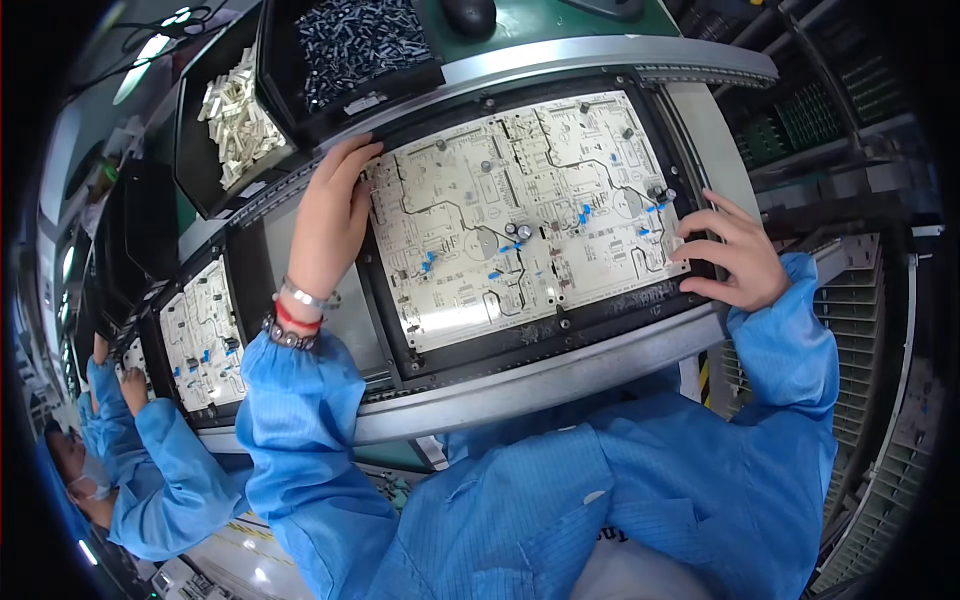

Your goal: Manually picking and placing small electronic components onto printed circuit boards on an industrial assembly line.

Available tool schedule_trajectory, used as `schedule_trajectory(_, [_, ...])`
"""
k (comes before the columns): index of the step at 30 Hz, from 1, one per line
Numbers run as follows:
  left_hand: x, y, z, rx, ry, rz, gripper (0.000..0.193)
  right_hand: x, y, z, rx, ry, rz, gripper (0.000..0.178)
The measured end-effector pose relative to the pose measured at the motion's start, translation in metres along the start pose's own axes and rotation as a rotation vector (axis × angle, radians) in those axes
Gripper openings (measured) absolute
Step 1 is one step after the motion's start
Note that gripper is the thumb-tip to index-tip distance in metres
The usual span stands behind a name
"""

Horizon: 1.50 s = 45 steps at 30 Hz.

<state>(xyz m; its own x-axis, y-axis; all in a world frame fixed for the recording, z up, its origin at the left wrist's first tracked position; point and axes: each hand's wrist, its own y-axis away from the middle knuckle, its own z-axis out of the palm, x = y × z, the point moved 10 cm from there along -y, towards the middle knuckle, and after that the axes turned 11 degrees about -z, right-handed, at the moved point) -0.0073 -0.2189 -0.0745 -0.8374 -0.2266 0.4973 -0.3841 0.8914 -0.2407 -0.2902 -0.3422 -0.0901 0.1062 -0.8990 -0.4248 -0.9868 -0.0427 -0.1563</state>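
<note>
while the black carrier frame (470, 345) sits on the grey conveyor rail (520, 385) with a white printed circuit board (500, 210) filling its window, the left hand (328, 215) lies flat over the frame's left edge, fingers stretched out and loose, fingertips (358, 152) reaching the frame's upper left corner; it closes on nothing and only presses on the frame and the board's margin. a red band and metal bracelets (296, 315) ring that wrist above a blue sleeve (300, 420). at the frame's right edge the right hand (728, 255) is half curled, fingers bent toward the board's right margin and resting on the frame; whether anything small is pinched between them cannot be told. the board carries small blue components (584, 212), a few dark cylindrical capacitors (518, 231) near its middle, and black traces across its pale face. beyond the frame's upper left corner stand two black bins, one with white plastic connectors (236, 115) and one with small dark metal parts (355, 40). a second carrier with a similar board (202, 335) lies farther along the rail toward its left end, and there another person's hands (125, 385) in blue sleeves work at that carrier's outer edge.
</note>
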Motion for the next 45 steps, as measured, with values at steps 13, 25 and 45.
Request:
schedule_trajectory(13, [-0.021, -0.007, 0.007, 0.035, 0.043, -0.025, 0.038, -0.003, -0.035, -0.035, 0.209, 0.078, 0.037, 0.020])
schedule_trajectory(25, [-0.014, 0.000, 0.017, 0.095, -0.222, -0.001, 0.030, 0.014, -0.203, 0.034, 0.309, 0.724, -0.190, 0.025])
schedule_trajectory(45, [-0.014, 0.031, 0.028, -0.124, -0.220, -0.001, 0.035, 0.138, -0.087, -0.028, 0.448, 0.178, 0.313, 0.014])
